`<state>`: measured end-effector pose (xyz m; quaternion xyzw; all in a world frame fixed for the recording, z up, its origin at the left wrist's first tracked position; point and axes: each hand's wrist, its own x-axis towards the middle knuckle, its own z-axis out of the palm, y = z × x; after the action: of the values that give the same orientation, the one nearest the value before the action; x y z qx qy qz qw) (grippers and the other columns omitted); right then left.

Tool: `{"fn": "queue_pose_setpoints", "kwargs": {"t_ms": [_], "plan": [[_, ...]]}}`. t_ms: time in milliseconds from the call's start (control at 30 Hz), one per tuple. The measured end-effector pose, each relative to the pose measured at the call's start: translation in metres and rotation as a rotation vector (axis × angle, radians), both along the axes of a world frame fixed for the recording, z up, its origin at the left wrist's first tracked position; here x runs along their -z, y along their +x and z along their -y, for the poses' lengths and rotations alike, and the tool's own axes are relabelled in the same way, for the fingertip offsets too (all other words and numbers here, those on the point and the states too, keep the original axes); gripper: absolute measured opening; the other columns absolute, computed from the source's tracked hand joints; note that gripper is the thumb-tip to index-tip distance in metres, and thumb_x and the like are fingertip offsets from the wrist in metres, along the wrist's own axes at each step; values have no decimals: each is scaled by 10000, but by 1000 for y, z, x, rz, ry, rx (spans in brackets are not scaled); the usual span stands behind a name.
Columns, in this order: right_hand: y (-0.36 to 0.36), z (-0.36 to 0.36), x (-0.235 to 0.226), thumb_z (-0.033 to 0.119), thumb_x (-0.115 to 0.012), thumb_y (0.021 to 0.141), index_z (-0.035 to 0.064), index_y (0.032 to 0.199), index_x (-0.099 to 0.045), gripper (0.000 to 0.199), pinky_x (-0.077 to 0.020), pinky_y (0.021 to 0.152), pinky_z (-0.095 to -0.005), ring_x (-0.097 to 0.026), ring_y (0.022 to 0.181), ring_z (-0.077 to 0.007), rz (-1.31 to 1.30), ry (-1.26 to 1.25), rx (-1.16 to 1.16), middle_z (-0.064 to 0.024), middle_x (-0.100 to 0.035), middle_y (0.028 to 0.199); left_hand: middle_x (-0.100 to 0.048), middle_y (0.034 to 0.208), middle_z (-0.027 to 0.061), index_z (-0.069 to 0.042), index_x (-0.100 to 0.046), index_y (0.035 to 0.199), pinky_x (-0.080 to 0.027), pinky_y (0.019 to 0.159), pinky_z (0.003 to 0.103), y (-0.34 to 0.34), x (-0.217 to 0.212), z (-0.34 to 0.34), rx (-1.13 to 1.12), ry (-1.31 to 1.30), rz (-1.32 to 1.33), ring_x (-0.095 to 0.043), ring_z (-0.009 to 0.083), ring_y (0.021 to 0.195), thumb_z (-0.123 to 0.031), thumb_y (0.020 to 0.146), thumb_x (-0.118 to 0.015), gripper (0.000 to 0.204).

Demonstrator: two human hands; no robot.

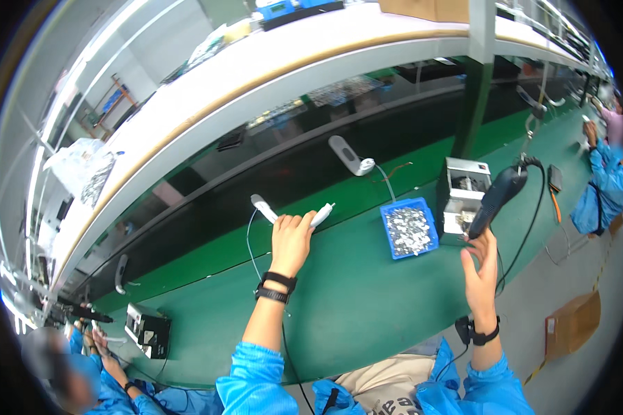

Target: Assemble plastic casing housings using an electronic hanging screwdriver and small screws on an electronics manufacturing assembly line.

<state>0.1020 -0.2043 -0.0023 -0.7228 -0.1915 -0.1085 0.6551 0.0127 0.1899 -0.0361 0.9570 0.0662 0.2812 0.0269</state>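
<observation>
My left hand (292, 242) is closed around a slim white plastic housing (321, 216), whose narrow tip points up and right past my fingers. Just beyond that hand, at the belt's edge, lies a white-and-grey handle-shaped part (262, 207) with a thin pale cable. My right hand (483, 270) is raised, thumb apart from the fingers, at the lower end of a black electric screwdriver (500, 197) hanging from a hook. No firm grip on it shows. Behind the screwdriver stands a metal screw feeder box (464, 181). Left of it sits a blue tray (394, 253) of small silvery parts.
A dark conveyor belt (201, 197) runs behind the green worktable (367, 304), carrying another grey-white part (342, 146). A grey post (475, 104) rises behind the feeder. Co-workers in blue sit at both ends. A cardboard box (572, 325) stands on the floor at right.
</observation>
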Motion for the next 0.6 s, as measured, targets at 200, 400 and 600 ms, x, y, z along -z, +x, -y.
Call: {"fn": "queue_pose_setpoints", "kwargs": {"t_ms": [200,400,600], "plan": [[-42,21,32,-2,-612,957,-9,1326,-567,372,-520,912,-320,-681,1000,-190,-91,-117,-102,-111,-704,1088,-568,1436,151,-86,-496,1501,-354,1170,588,4,7,-22,-205,-20,100,-494,361,1382,13,882,-644,645],[-50,21,70,35,-624,979,-31,1067,-677,122,-539,729,-292,-683,777,-150,-257,-300,-498,-81,-711,850,-637,1343,172,-26,-634,1314,-423,1125,452,-79,-12,67,-3,-508,123,-559,375,1310,-28,954,-639,359],[-53,9,80,29,-636,966,-11,964,-692,69,-485,623,-251,-645,698,-110,-198,-227,-383,-46,-688,779,-692,1225,160,-12,-674,1237,-505,1015,385,-196,23,110,-236,-815,229,-662,320,1161,-30,992,-608,255]]}}
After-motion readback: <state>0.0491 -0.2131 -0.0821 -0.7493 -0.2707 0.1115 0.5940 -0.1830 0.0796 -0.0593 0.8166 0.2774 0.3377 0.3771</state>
